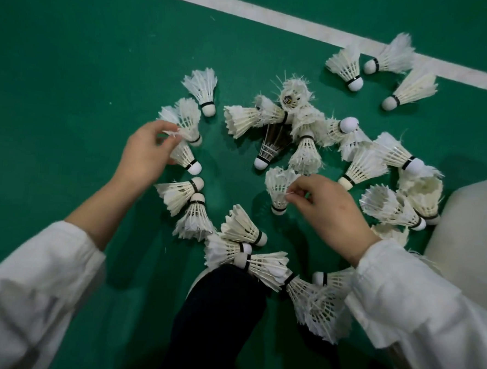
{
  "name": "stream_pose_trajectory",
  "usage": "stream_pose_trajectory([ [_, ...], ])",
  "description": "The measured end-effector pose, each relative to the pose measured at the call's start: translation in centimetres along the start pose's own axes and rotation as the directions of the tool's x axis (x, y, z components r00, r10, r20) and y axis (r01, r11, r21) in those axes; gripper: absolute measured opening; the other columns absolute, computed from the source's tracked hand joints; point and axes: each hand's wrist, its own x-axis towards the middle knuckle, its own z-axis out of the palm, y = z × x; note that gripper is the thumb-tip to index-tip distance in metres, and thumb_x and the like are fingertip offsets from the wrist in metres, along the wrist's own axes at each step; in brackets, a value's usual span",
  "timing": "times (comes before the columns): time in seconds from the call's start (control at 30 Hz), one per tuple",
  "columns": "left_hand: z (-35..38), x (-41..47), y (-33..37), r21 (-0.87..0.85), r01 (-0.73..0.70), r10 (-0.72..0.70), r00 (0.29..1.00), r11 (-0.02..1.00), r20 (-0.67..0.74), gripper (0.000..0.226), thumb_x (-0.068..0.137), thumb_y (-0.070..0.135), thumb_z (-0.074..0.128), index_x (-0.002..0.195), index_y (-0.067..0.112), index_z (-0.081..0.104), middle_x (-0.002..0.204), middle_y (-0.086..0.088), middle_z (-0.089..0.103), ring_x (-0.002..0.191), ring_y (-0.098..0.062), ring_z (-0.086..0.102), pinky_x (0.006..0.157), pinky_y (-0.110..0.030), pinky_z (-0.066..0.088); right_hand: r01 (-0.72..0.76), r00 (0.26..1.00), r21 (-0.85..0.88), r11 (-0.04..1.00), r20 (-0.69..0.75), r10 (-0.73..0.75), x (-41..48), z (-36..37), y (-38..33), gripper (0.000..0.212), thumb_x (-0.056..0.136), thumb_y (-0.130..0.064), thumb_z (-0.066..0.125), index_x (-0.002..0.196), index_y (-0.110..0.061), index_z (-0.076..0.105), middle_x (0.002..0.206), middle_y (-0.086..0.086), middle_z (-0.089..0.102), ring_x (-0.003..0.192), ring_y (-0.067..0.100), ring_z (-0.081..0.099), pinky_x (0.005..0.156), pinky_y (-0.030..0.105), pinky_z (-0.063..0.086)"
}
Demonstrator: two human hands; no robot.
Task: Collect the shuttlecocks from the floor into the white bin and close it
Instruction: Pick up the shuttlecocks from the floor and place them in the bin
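Note:
Several white feather shuttlecocks lie scattered on the green court floor (72, 74), with one dark-feathered shuttlecock (271, 147) among them. My left hand (146, 152) pinches the feathers of a white shuttlecock (185, 156) at the left of the pile. My right hand (325, 209) pinches the skirt of another white shuttlecock (279, 186) near the middle. A white rounded shape, apparently the white bin (473, 227), shows at the right edge, mostly out of frame.
A white court line (247, 10) runs across the top. Three shuttlecocks (386, 70) lie apart at the upper right by the line. My dark trouser leg (217, 319) rises at the bottom centre, touching nearby shuttlecocks. White sleeves cover both forearms.

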Motion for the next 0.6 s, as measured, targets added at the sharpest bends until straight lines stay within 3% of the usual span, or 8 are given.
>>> stream_pose_trajectory([
  [0.07,0.8,0.1,-0.1,-0.025,0.016,-0.015,1.000,1.000,0.022,0.019,0.092,0.027,0.053,0.108,0.018,0.057,0.113,-0.005,0.059,0.068,-0.021,0.068,0.066,-0.028,0.053,-0.011,1.000,0.001,1.000,0.002,0.011,0.1,0.0,-0.2,0.019,0.090,-0.031,0.057,0.097,-0.016,0.066,0.093,-0.002,0.051,0.089,0.020,0.055,0.076,0.030,0.041],
  [0.2,1.7,-0.3,-0.3,-0.040,0.014,-0.012,0.999,0.999,0.051,0.023,0.092,0.030,0.051,0.107,0.015,0.059,0.109,-0.002,0.060,0.068,-0.018,0.068,0.055,-0.013,0.050,-0.010,0.999,-0.036,0.999,-0.032,0.008,-0.2,0.1,-0.4,0.024,0.087,-0.029,0.060,0.096,-0.010,0.069,0.105,0.003,0.044,0.084,0.024,0.055,0.077,0.036,0.046],
  [0.3,1.7,-0.8,0.1,-0.049,0.000,0.002,0.999,0.999,0.043,0.022,0.091,0.032,0.055,0.101,0.014,0.063,0.103,-0.005,0.065,0.069,-0.020,0.068,0.059,-0.015,0.049,0.005,0.998,-0.001,1.000,-0.062,-0.005,-0.2,-0.3,-0.4,0.022,0.089,-0.028,0.058,0.095,-0.009,0.068,0.117,0.002,0.048,0.088,0.024,0.059,0.081,0.036,0.046],
  [0.37,1.4,-1.2,1.3,0.005,-0.075,0.075,0.997,0.997,0.028,0.020,0.090,0.034,0.054,0.095,0.017,0.064,0.095,-0.003,0.065,0.070,-0.019,0.067,0.057,-0.014,0.046,0.024,0.997,0.027,0.999,-0.074,-0.022,-0.2,-1.1,-0.4,0.021,0.091,-0.027,0.056,0.097,-0.010,0.066,0.110,0.002,0.055,0.091,0.021,0.058,0.083,0.035,0.045],
  [0.5,1.4,-2.3,5.9,0.067,-0.250,0.243,0.965,0.966,0.096,0.019,0.088,0.038,0.055,0.093,0.023,0.066,0.097,-0.001,0.061,0.080,-0.020,0.062,0.074,-0.037,0.051,0.106,0.990,-0.037,0.994,-0.090,-0.109,-1.3,-4.3,0.2,0.019,0.092,-0.026,0.053,0.098,-0.011,0.064,0.097,0.001,0.057,0.090,0.019,0.057,0.077,0.028,0.041],
  [0.6,2.7,-3.9,10.6,0.101,-0.400,0.372,0.903,0.911,0.215,0.019,0.088,0.036,0.056,0.097,0.022,0.065,0.098,0.001,0.058,0.078,-0.011,0.057,0.072,-0.027,0.046,0.134,0.986,-0.115,0.984,-0.080,-0.143,-3.4,-8.0,1.4,0.017,0.092,-0.028,0.053,0.096,-0.015,0.063,0.094,-0.003,0.056,0.089,0.017,0.057,0.074,0.025,0.039],
])
